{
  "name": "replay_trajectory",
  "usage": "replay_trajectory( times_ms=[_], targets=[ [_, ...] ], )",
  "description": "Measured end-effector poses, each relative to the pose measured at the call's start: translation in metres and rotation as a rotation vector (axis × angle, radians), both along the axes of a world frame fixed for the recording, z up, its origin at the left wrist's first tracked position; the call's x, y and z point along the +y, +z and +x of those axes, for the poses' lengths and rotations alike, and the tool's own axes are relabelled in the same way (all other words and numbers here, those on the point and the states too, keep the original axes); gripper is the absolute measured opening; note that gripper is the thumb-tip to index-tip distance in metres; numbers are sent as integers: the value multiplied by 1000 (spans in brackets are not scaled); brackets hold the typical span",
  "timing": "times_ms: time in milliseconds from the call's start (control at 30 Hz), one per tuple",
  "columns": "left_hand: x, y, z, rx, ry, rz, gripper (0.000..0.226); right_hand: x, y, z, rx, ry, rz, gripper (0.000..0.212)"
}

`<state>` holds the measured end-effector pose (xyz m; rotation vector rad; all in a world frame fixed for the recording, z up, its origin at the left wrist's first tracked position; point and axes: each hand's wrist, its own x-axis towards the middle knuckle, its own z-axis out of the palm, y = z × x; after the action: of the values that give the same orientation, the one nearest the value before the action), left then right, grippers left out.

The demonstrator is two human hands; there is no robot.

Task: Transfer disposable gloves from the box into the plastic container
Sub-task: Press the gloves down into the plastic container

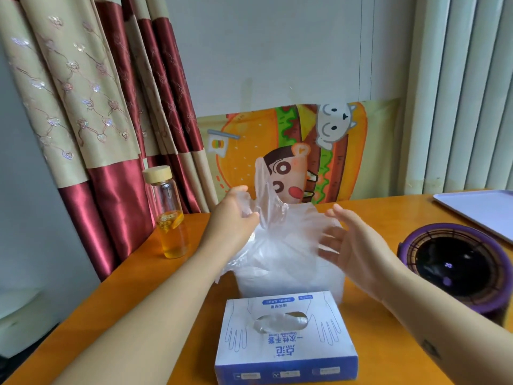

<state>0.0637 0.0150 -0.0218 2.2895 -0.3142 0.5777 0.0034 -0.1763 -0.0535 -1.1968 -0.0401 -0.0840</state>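
— Just behind the box, over the container, that's where the left hand is. Its fingers are curled round one thin clear glove, which stands up crumpled above the fist.
— And the right hand?
— Behind the box too, off to the right, fingers straight and spread, holding nothing. It sits right by the heap of gloves, but I can't tell whether it touches the film.
— Which step is this?
— The drop-in, I'd say. The glove is out of the box and over the container, not yet let go. The container brims over, and gloves spill past its rim on the left.
— Any left in the box?
— Clear film shows in the slot on top, so I'd guess yes.
— What does the next move need?
— Loosening the left fingers low over the heap, since the film is light and may cling or drift. The flat right hand looks placed to press the pile down so nothing slides onto the table. Then it's back to the slot.
— Anything in the way?
— A bottle stands left of the box and behind it, and a round purple thing is to the right. Both are well apart from the heap.
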Motion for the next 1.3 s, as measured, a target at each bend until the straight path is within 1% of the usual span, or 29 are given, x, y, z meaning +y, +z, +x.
replay_trajectory(
  times_ms=[33, 100, 167, 233, 333, 400, 433, 533, 567, 633, 667, 733, 767, 800, 833, 867, 900, 933, 967, 1000, 1033, 1067, 1100, 1133, 1200, 1233, 1300],
  targets=[
    [0, 3, 4, 1, 17, 15, 52, -2, 1, -1, -57, -41, -93, 18],
    [-2, 6, 10, 28, 31, 26, 51, 2, 4, -7, -160, -64, -280, 20],
    [-5, 8, 17, 85, 20, 1, 53, 6, 5, -7, -193, -71, -412, 19],
    [-7, 8, 23, 167, 0, -89, 52, 8, -1, 3, -184, -98, -521, 19],
    [-9, 4, 34, 298, -61, -276, 45, 6, -5, 29, -236, -205, -755, 41],
    [-7, -2, 42, 372, -84, -326, 44, 1, 1, 46, -252, -243, -908, 53],
    [-5, -6, 47, 393, -78, -291, 49, -2, 5, 54, -248, -240, -1009, 56],
    [4, -19, 61, 425, -13, -23, 73, -8, 8, 78, -221, -150, -1406, 61],
    [9, -20, 65, 439, 9, 39, 79, -9, 7, 83, -221, -110, -1521, 63],
    [20, -18, 71, 419, 54, 95, 83, -7, 1, 93, -196, -45, -1703, 65],
    [25, -14, 72, 349, 106, 128, 83, -6, -2, 96, -183, -23, -1773, 66],
    [28, -7, 70, 83, 174, 210, 73, -5, -8, 101, -151, 19, -1878, 67],
    [23, -4, 66, -49, 111, 247, 64, -4, -11, 104, -128, 47, -1914, 67],
    [14, -1, 61, -105, -31, 301, 55, -4, -13, 105, -107, 71, -1939, 67],
    [5, -1, 57, -74, -206, 386, 47, -3, -12, 105, -86, 93, -1961, 67],
    [-4, -3, 54, 20, -348, 506, 44, -3, -10, 104, -67, 101, -2002, 67],
    [-12, -10, 54, 150, -435, 642, 45, -4, -6, 103, -55, 83, -2073, 65],
    [-17, -17, 57, 276, -465, 773, 49, -3, 0, 101, -67, 13, -2154, 63],
    [-20, -24, 62, 385, -449, 875, 53, -3, 6, 98, -114, -100, -2232, 58],
    [-22, -30, 67, 472, -414, 939, 58, -1, 12, 95, -193, -214, -2278, 51],
    [-24, -34, 71, 531, -389, 969, 64, 1, 15, 94, -283, -284, -2275, 45],
    [-27, -37, 74, 573, -373, 989, 69, 5, 16, 95, -362, -279, -2226, 41],
    [-29, -39, 77, 602, -369, 1013, 72, 8, 13, 97, -391, -184, -2172, 42],
    [-32, -41, 80, 617, -372, 1044, 72, 11, 8, 102, -345, -23, -2131, 47],
    [-35, -46, 83, 634, -386, 1101, 71, 11, -8, 116, -79, 322, -2139, 59],
    [-36, -50, 85, 650, -397, 1117, 70, 8, -16, 124, 26, 419, -2162, 60],
    [-36, -55, 88, 708, -432, 1148, 66, 2, -28, 135, 133, 510, -2182, 53]
  ],
)
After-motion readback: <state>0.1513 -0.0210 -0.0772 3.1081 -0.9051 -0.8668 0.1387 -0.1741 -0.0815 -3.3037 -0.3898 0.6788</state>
